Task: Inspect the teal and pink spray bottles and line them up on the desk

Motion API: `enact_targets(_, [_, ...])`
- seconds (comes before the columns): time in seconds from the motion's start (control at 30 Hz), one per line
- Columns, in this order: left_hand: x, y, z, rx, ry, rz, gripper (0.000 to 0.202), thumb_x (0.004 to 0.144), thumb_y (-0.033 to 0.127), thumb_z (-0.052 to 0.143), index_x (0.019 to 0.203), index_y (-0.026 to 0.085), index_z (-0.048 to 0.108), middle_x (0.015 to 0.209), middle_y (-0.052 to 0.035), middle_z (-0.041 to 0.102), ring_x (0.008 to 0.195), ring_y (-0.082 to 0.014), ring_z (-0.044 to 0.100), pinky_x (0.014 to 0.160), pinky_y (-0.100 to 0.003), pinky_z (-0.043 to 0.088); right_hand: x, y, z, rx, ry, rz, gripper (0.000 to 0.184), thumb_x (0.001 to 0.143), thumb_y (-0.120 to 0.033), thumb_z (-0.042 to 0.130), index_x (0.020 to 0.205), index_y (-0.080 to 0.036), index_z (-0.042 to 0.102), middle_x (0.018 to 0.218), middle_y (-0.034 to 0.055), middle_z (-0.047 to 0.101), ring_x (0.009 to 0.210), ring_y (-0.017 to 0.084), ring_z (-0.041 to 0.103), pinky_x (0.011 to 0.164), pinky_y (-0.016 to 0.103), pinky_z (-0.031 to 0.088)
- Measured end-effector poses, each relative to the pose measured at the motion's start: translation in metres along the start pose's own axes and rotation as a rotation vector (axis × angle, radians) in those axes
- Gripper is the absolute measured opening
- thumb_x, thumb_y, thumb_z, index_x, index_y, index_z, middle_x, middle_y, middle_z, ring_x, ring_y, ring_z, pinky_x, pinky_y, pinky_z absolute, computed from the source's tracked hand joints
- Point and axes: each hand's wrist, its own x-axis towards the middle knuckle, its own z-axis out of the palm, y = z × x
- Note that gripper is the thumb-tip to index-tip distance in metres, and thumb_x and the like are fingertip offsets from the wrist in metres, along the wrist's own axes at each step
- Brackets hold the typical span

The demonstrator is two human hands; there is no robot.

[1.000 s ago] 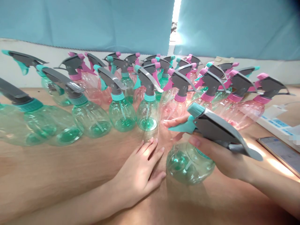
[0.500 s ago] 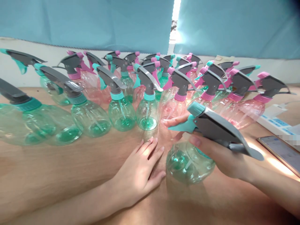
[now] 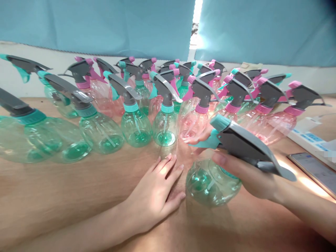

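My right hand [image 3: 252,176] is wrapped round the neck of a green see-through spray bottle [image 3: 210,189], which leans with its teal nozzle pointing away to the left. A finger lies along the teal trigger [image 3: 206,141]; the other fingers are partly hidden behind the bottle. My left hand [image 3: 160,189] rests palm down on the wooden table [image 3: 78,196], fingers stretched out and holding nothing, just left of that bottle. Directly ahead of it stands another green spray bottle [image 3: 166,127] with a teal collar.
Several green spray bottles [image 3: 103,131] fill the left side, and pink spray bottles [image 3: 195,122] stand centre and right, in rows. At the right lie a phone [image 3: 315,171] and a white power strip [image 3: 307,138]. A blue curtain [image 3: 105,28] hangs behind.
The finger on the teal trigger has shifted slightly, and the held spray bottle's head has tilted a touch. My left hand and the standing bottles are unmoved.
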Motion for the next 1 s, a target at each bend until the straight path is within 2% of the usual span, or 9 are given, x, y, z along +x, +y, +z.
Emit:
enact_targets(0.13, [0.0003,0.0004,-0.0009,0.012,-0.002,-0.003,0.054,0.095,0.038,0.053,0.140,0.008,0.047,0.146,-0.0239,0.042,0.137,-0.0394,0.035,0.109,-0.060,0.031,0.0010,-0.0042,0.0029,0.015,0.041,0.073,0.028,0.089,-0.052,0.056,0.099,-0.032,0.072,0.069,-0.0018,0.071,0.062,0.018,0.066,0.063,0.030,0.056])
enact_targets(0.3, [0.0007,0.0007,-0.0017,0.025,-0.005,0.008,0.055,0.095,0.037,0.054,0.141,0.007,0.046,0.147,-0.0248,0.040,0.138,-0.0391,0.034,0.109,-0.059,0.031,-0.0010,-0.0063,0.0052,0.030,0.072,0.101,0.032,0.088,-0.055,0.055,0.084,-0.028,0.071,0.065,-0.0016,0.067,0.061,0.017,0.065,0.066,0.029,0.056])
enact_targets(0.4, [0.0009,0.0007,-0.0019,0.022,-0.008,0.004,0.056,0.094,0.037,0.055,0.141,0.008,0.045,0.148,-0.0241,0.040,0.138,-0.0383,0.034,0.109,-0.058,0.030,-0.0039,-0.0040,0.0042,0.018,0.067,0.117,0.031,0.089,-0.054,0.055,0.082,-0.027,0.070,0.060,-0.0021,0.064,0.059,0.016,0.063,0.063,0.028,0.056])
enact_targets(0.6, [-0.0004,-0.0003,-0.0003,0.015,0.001,0.005,0.056,0.095,0.038,0.054,0.141,0.009,0.045,0.147,-0.0229,0.041,0.138,-0.0379,0.034,0.110,-0.058,0.029,-0.0057,0.0026,0.0034,0.030,0.117,0.091,0.025,0.088,-0.051,0.058,0.093,-0.030,0.071,0.061,-0.0035,0.065,0.061,0.017,0.064,0.059,0.028,0.052])
enact_targets(0.8, [-0.0006,0.0000,-0.0007,0.017,-0.012,-0.007,0.056,0.095,0.038,0.054,0.141,0.009,0.046,0.149,-0.0234,0.038,0.139,-0.0382,0.033,0.110,-0.058,0.029,0.0000,0.0015,0.0050,0.139,0.020,0.087,0.037,0.087,-0.049,0.061,0.121,-0.034,0.063,0.084,-0.0015,0.075,0.083,0.023,0.070,0.077,0.037,0.054])
enact_targets(1.0, [-0.0012,-0.0002,-0.0016,-0.008,0.000,-0.008,0.053,0.094,0.038,0.054,0.141,0.013,0.047,0.149,-0.0203,0.040,0.140,-0.0379,0.032,0.110,-0.059,0.029,-0.0007,-0.0023,0.0054,0.126,0.035,0.083,0.042,0.088,-0.047,0.060,0.129,-0.038,0.057,0.089,-0.0019,0.076,0.090,0.024,0.071,0.084,0.040,0.055])
